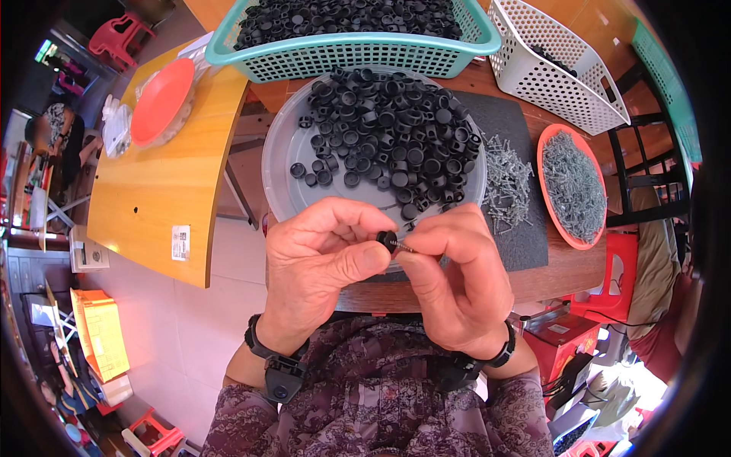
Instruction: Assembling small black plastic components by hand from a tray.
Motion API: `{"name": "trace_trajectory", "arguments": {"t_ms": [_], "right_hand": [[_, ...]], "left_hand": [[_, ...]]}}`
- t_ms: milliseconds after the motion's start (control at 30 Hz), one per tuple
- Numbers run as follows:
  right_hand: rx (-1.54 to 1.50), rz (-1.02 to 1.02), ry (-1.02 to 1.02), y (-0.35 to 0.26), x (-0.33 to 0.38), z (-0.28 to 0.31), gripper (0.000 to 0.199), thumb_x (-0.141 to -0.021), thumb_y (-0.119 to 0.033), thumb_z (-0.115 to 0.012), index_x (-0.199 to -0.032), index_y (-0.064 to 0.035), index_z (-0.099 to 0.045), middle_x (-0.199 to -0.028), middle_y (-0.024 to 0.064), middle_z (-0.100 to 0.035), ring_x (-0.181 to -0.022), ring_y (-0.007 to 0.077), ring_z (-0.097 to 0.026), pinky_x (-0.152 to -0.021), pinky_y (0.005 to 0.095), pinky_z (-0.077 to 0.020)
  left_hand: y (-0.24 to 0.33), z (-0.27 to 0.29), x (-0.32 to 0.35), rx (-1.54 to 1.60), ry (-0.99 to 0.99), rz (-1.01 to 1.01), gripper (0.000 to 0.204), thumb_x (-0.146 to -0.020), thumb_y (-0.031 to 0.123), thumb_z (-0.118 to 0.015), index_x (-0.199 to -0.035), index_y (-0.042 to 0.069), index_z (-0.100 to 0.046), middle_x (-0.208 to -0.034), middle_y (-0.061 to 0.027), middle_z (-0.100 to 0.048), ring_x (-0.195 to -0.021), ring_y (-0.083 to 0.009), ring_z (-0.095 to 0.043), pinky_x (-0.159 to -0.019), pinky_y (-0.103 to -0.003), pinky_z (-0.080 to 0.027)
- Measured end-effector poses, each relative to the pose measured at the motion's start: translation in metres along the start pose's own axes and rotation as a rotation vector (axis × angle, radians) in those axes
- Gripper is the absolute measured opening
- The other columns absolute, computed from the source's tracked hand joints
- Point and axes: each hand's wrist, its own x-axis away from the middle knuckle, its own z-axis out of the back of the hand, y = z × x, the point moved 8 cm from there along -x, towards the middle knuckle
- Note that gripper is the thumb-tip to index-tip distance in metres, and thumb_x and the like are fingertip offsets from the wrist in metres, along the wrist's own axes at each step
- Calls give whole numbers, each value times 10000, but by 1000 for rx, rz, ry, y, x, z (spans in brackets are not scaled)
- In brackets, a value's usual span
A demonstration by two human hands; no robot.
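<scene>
Between thumb and fingers, my left hand (324, 255) pinches a small round black plastic cap (387, 241). My right hand (461, 278) grips a silver screw (406, 247), its end meeting the cap. Both hands are over the near rim of a translucent round tub (282, 167), where many loose black caps (396, 133) are heaped toward the back and right. To the right of the tub, loose silver screws (506, 183) lie on a dark mat (533, 247). An orange bowl (543, 152) full of such screws stands beside the mat.
A teal basket (358, 57) heaped with black caps stands behind the tub. To its right is a white perforated basket (563, 84). On the left, a yellow table (160, 198) carries an orange-lidded container (164, 99). Red stools and another seated person (65, 137) appear farther off.
</scene>
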Motion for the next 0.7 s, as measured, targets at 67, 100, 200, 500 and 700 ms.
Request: {"name": "trace_trajectory", "arguments": {"t_ms": [67,100,200,500,700], "right_hand": [[10,12,-5,-1,-1,0,180,-748,30,-659,-907,4,-579,-785,108,-593,-663,230,-540,-556,292,-430],[19,24,-8,-1,-2,0,190,-741,33,-661,-910,-1,-581,-780,107,-593,-659,240,-540,-555,306,-428],[-14,-5,-11,1,-1,-1,191,-740,32,-663,-910,-2,-584,-780,106,-596,-658,238,-541,-554,304,-429],[12,113,-15,-5,-2,-5,215,-700,46,-678,-894,8,-594,-775,110,-593,-645,245,-541,-540,312,-427],[12,171,-117,-8,-19,-14,190,-733,18,-663,-909,33,-591,-810,131,-595,-674,245,-551,-577,316,-431]], "left_hand": [[5,0,0,-23,8,-60,249,-759,6,-699,-979,-42,-594,-899,-73,-627,-799,-109,-600,-727,-224,-492],[4,1,1,-22,10,-61,249,-759,6,-699,-979,-42,-594,-899,-73,-627,-799,-109,-600,-727,-224,-492],[4,2,1,-59,0,-88,246,-749,9,-710,-965,-40,-602,-898,-70,-626,-794,-109,-597,-723,-222,-488],[3,6,1,-104,-22,-92,239,-721,39,-741,-916,-35,-623,-866,-70,-636,-782,-110,-599,-710,-226,-489],[13,14,-1,-41,48,-80,242,-712,31,-745,-891,-47,-603,-855,-107,-642,-730,-130,-618,-668,-232,-505]]}}
